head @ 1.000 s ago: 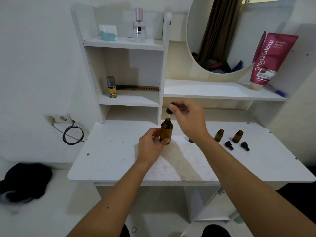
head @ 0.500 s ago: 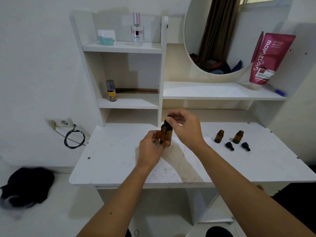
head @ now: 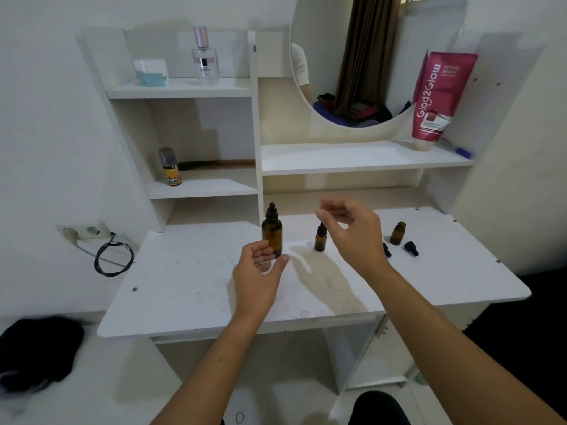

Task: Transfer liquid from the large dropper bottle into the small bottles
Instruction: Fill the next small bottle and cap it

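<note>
The large amber dropper bottle (head: 271,234) stands upright on the white table (head: 190,286) with its black dropper cap on. My left hand (head: 257,274) sits just in front of its base, fingers apart, holding nothing. My right hand (head: 349,234) hovers to the right, fingers loosely curled and empty. Just left of it stands a small amber bottle (head: 320,240) with a dropper cap on. Farther right is an uncapped small amber bottle (head: 398,234), with two loose black dropper caps (head: 411,248) beside it, one partly hidden by my right wrist.
White shelves rise behind the table, carrying a perfume bottle (head: 205,56), a small spray can (head: 170,167) and a pink tube (head: 438,93) next to a round mirror (head: 352,56). A wall socket with a black cable (head: 113,256) is at the left. A dark cloth (head: 33,351) lies on the floor.
My right hand set the dropper cap back on the large bottle, let go and moved right. My left hand has released the bottle and opened.
</note>
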